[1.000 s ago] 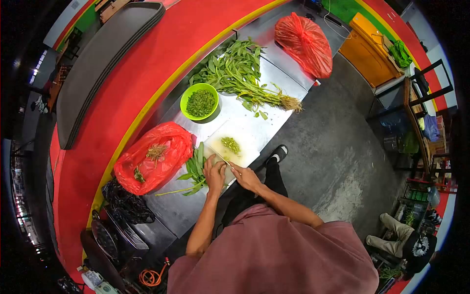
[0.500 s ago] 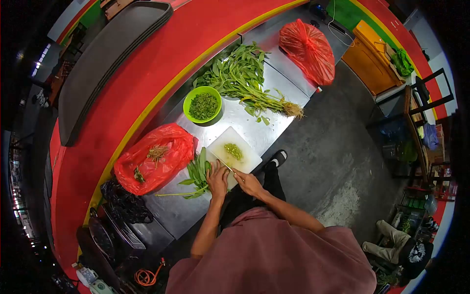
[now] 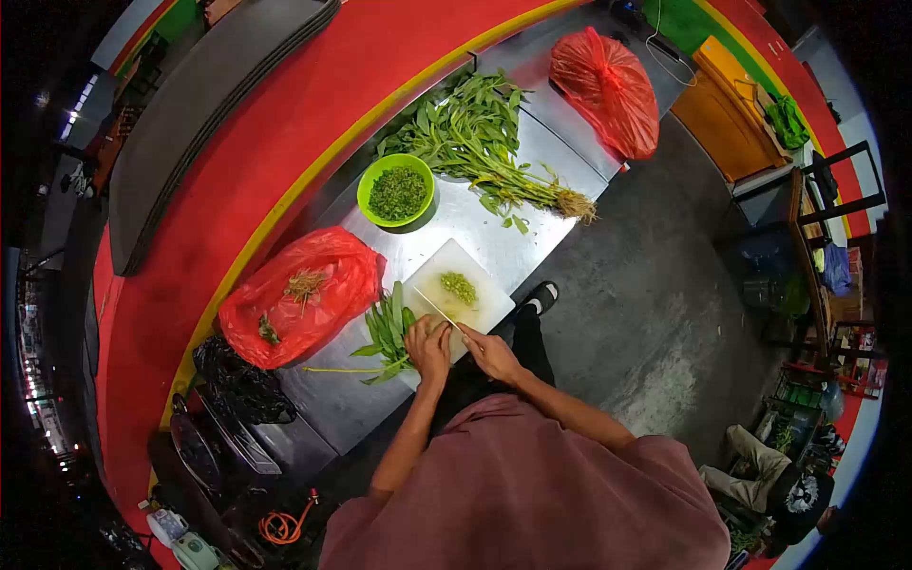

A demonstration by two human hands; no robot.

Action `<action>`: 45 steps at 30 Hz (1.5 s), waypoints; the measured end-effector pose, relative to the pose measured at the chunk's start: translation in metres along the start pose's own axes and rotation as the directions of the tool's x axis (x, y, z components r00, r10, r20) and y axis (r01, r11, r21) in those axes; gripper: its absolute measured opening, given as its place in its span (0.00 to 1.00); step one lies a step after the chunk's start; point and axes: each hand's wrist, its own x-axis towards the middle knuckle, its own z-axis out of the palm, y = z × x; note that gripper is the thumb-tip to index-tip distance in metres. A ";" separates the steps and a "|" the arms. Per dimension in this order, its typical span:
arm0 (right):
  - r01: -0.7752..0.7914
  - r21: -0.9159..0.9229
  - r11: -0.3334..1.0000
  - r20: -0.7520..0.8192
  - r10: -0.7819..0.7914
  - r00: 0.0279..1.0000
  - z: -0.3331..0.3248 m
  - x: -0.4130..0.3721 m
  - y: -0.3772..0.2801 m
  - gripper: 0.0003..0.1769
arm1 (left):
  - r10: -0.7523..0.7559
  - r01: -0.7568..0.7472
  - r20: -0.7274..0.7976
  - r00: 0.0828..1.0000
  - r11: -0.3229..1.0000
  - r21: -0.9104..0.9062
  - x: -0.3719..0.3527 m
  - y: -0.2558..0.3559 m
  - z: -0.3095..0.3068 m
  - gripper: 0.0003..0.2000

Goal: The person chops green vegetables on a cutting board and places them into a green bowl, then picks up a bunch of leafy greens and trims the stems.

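My right hand (image 3: 494, 357) is wrapped round the handle of a knife (image 3: 437, 308), its thin blade slanting up and left across the white cutting board (image 3: 489, 290). Close beside the blade, my left hand (image 3: 429, 350) has its fingers curled over the stem end of a bunch of leafy greens (image 3: 387, 328). The leaves stick out to the left of that hand, and the stems under the fingers are hidden. A small heap of chopped green stems (image 3: 458, 287) lies on the board beyond the knife.
Beyond the board stand a green bowl (image 3: 431, 200) of chopped leaves and a pile of rooted greens (image 3: 465, 133). An open red plastic bag (image 3: 347, 294) with root scraps lies left; a tied red bag (image 3: 608, 95) sits at the far end. A person (image 3: 793, 494) sits at lower right.
My left hand's fingers have curled in more and sit slightly further right. The knife still lies over the board in my right hand. The whole view has shifted a little.
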 end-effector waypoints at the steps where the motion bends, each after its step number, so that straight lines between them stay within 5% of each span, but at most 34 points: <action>1: -0.001 0.002 1.000 0.000 0.001 1.000 -0.002 -0.002 -0.001 0.25 | -0.045 0.045 0.011 0.999 0.999 -0.024 -0.001 0.004 0.000 0.08; 12: -0.121 -0.027 0.992 0.074 0.122 0.990 -0.011 -0.012 -0.002 0.25 | 0.047 -0.041 0.045 0.998 0.991 -0.131 -0.008 0.011 0.003 0.07; 16: 0.043 -0.053 0.998 -0.023 -0.044 0.999 -0.001 -0.010 0.010 0.25 | 0.017 -0.005 0.081 0.997 0.990 -0.138 -0.009 0.009 0.002 0.07; 21: -0.090 -0.079 0.993 0.010 0.091 0.996 -0.001 -0.003 0.005 0.22 | 0.026 -0.015 0.067 0.997 0.988 -0.156 -0.008 0.009 0.002 0.07; 25: -0.019 -0.060 0.998 -0.025 0.018 1.000 -0.006 0.001 -0.007 0.20 | 0.006 0.009 0.079 0.997 0.981 -0.192 -0.008 0.009 0.002 0.06; 27: -0.123 -0.034 0.992 0.026 0.124 0.992 -0.010 -0.001 -0.016 0.20 | 0.020 -0.013 0.038 0.999 0.985 -0.175 -0.008 0.008 0.004 0.07; 32: -0.045 -0.024 0.999 -0.032 0.044 0.999 -0.006 -0.018 -0.002 0.23 | 0.008 -0.002 0.034 0.999 0.985 -0.170 -0.010 0.007 0.007 0.07; 35: -0.134 -0.001 0.991 0.031 0.134 0.991 -0.008 -0.020 -0.001 0.24 | 0.043 -0.033 0.071 0.997 0.989 -0.143 -0.015 0.003 0.009 0.07; 41: -0.025 -0.090 0.996 -0.016 0.023 1.000 0.001 -0.005 0.004 0.25 | 0.055 -0.043 0.078 0.995 0.988 -0.151 -0.015 0.005 0.008 0.07; 45: -0.115 -0.047 0.992 0.028 0.117 0.993 -0.007 -0.004 -0.012 0.25 | 0.047 -0.030 0.084 0.995 0.981 -0.193 -0.013 0.005 0.006 0.07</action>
